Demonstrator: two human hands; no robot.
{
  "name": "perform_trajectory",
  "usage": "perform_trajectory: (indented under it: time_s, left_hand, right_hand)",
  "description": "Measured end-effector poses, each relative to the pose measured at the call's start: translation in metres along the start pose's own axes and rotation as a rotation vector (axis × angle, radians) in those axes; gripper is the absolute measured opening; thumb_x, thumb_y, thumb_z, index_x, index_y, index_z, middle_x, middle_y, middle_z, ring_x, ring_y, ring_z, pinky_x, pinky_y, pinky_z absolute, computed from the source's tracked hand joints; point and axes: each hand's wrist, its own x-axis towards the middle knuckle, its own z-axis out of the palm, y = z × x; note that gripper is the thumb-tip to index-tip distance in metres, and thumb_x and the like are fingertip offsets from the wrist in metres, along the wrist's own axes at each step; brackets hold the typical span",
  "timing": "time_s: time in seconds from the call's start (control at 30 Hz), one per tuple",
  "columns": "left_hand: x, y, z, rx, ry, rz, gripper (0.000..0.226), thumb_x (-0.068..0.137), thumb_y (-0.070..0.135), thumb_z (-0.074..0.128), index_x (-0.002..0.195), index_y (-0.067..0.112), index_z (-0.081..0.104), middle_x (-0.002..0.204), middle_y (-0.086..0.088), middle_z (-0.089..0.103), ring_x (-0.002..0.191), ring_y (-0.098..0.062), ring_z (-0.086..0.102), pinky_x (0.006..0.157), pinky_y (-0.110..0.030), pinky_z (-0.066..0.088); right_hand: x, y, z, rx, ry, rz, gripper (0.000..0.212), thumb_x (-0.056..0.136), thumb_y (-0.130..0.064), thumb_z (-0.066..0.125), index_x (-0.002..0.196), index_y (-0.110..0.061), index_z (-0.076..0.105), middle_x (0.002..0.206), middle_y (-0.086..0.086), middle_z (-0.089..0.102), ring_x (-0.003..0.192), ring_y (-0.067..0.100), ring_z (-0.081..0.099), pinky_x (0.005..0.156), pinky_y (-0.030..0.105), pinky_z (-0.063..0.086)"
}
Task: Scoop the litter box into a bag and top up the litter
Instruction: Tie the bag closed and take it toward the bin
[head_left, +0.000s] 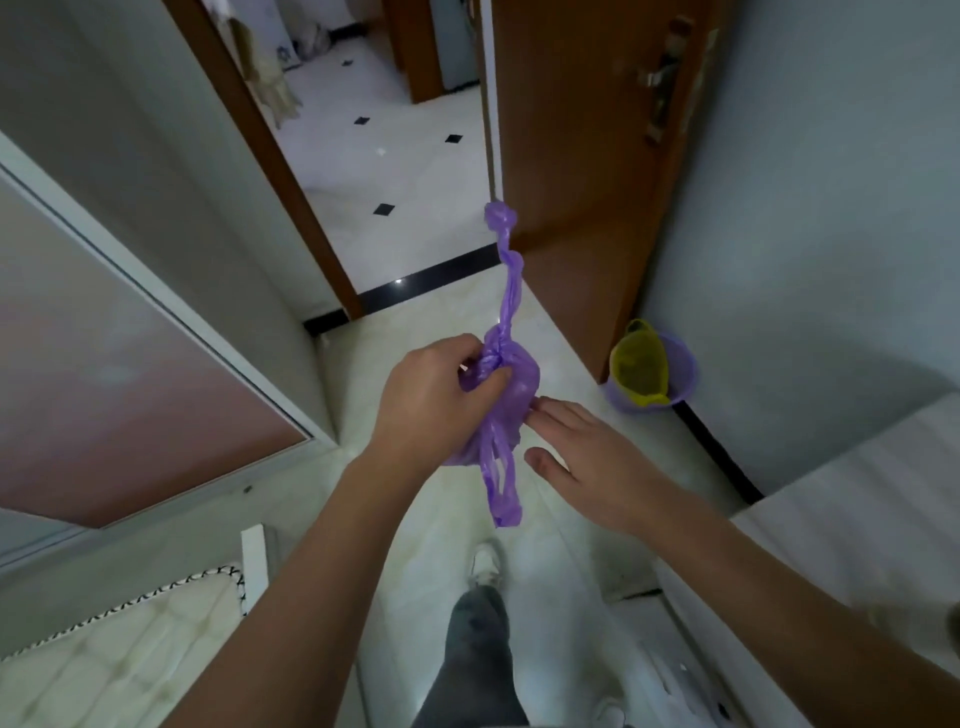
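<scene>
We've got the purple bag (511, 384) up in the air over the pale floor tiles (550, 332), our left hand (431, 395) pinching its bunched neck while one knotted handle sticks up and the other dangles. Our right hand (587, 452) is flat and relaxed, fingertips just touching the bag's side. A purple bucket (680, 382) holding a yellow scoop (639, 369) sits by the brown door (576, 171).

The left hand (441, 395) covers the near side of the purple bag (511, 384), whose contents cannot be seen. Right of the bag, the purple bucket's (675, 374) inside is masked by a yellow scoop (640, 366). Both forearms run off the bottom edge.
</scene>
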Motion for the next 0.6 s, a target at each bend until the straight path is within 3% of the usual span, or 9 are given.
perform_trajectory:
  time_s: [0.17,0.33,0.47,0.6]
  left_hand:
    - [0.084,-0.036,0.001,-0.007,-0.035,0.011,0.02,0.093,0.044,0.062,0.101,0.026,0.063,0.088,0.008,0.065,0.073,-0.009,0.058,0.07,-0.02,0.043]
    - [0.174,-0.042,-0.001,-0.03,-0.104,0.071,0.019,0.092,0.044,0.063,0.098,0.026,0.061,0.085,0.009,0.064,0.07,-0.005,0.057,0.065,-0.015,0.042]
    - [0.236,-0.038,0.001,-0.021,-0.149,0.124,0.019,0.091,0.046,0.063,0.094,0.028,0.06,0.081,0.011,0.063,0.069,-0.005,0.059,0.063,-0.012,0.041]
    - [0.303,-0.035,0.016,-0.01,-0.177,0.148,0.022,0.091,0.048,0.062,0.092,0.027,0.058,0.079,0.011,0.061,0.069,-0.004,0.059,0.067,-0.014,0.041]
  right_hand:
    - [0.073,0.023,0.002,-0.006,-0.001,0.071,0.059,0.096,-0.048,0.028,0.145,-0.019,0.041,0.146,-0.003,0.045,0.134,0.013,0.039,0.11,0.033,0.037]
    - [0.135,0.047,-0.014,0.007,0.06,0.159,0.051,0.098,-0.04,0.038,0.144,-0.019,0.042,0.143,-0.004,0.046,0.13,0.012,0.041,0.105,0.023,0.033]
    - [0.177,0.076,-0.027,0.052,0.085,0.227,0.053,0.098,-0.04,0.037,0.146,-0.017,0.041,0.145,-0.002,0.046,0.131,0.013,0.042,0.109,0.029,0.036]
    - [0.225,0.12,-0.039,0.053,0.095,0.237,0.051,0.1,-0.038,0.04,0.146,-0.016,0.041,0.146,-0.001,0.046,0.133,0.013,0.04,0.109,0.019,0.027]
